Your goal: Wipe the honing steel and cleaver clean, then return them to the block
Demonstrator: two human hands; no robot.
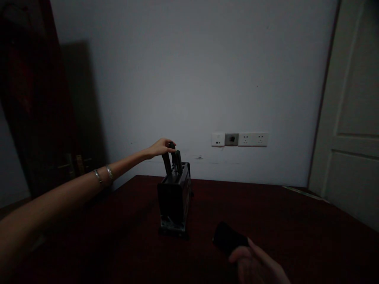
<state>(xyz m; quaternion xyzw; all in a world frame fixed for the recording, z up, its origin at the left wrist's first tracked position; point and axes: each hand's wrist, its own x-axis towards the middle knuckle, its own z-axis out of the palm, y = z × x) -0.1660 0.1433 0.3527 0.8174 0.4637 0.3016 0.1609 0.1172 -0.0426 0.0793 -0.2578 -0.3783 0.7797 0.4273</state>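
Observation:
My left hand [161,147] reaches out, its fingers closed at the top of one of the black knife handles [167,163]. These handles rise from the top of a dark knife block [171,201] that stands upright on the table. The blades are hidden inside the block. Low on the right, my right hand [256,263] is closed around the near end of a black object [229,238] with a rounded far end. It is too dark to make out what kind of thing that is. This object is apart from the block, nearer to me.
The dark red table [237,201] reaches back to a pale wall [192,79]. Wall sockets [253,139] sit above its back edge. A light door [352,118] is on the right, a dark door [32,98] on the left. A thin strip [304,192] lies at the back right edge.

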